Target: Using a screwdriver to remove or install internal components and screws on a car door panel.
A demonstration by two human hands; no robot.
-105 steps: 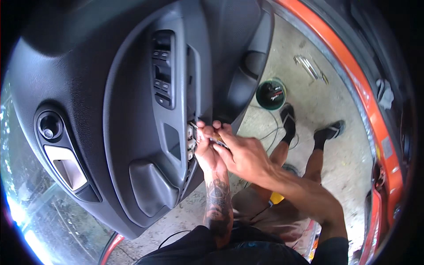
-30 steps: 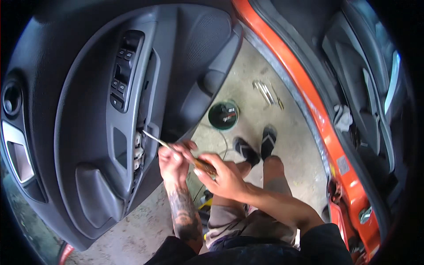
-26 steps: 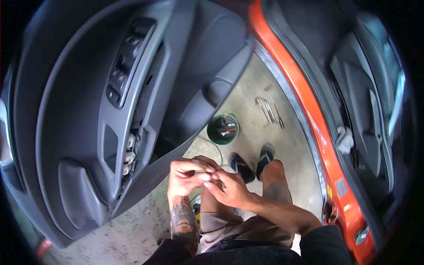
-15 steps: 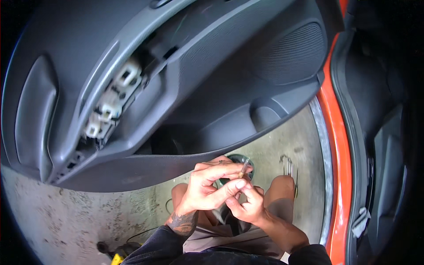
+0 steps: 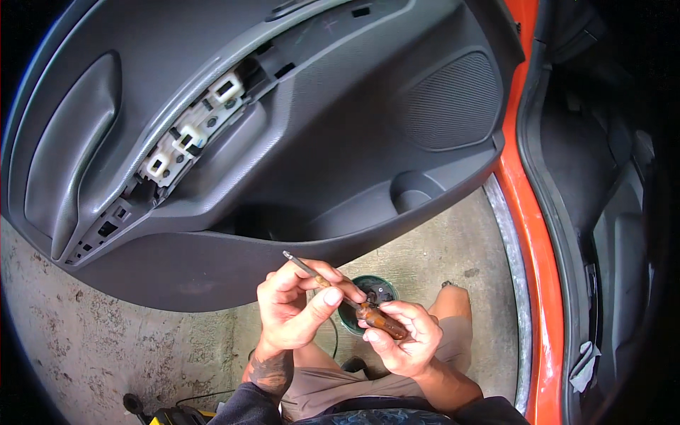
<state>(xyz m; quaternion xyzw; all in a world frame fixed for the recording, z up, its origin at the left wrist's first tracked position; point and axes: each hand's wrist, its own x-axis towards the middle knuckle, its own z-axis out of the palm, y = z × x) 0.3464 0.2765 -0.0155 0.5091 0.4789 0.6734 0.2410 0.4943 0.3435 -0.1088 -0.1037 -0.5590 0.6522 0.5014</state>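
A screwdriver (image 5: pixel 386 324) with a translucent brown handle slants between my two hands, its metal tip up to the left. My left hand (image 5: pixel 301 308) pinches the shaft between thumb and fingers, near a yellowish patch on the metal. The handle lies in my right hand (image 5: pixel 411 340), fingers and thumb closed about it. Both hands are in front of the lower edge of a dark grey car door panel (image 5: pixel 340 142). Just behind them, a round dark green bowl (image 5: pixel 395 287) on the floor holds small dark pieces and is partly hidden.
White plastic brackets (image 5: pixel 190 139) show in a long opening in the door panel. An orange-red car body edge (image 5: pixel 535 248) runs down the right side, with a white crumpled cloth (image 5: pixel 584 365) beyond it. A yellow and black tool (image 5: pixel 177 416) lies at lower left.
My hands, close together before, have come apart, the left moving leftward. The screwdriver now shows at a slant across both. The view has shifted slightly, and the bowl is less covered.
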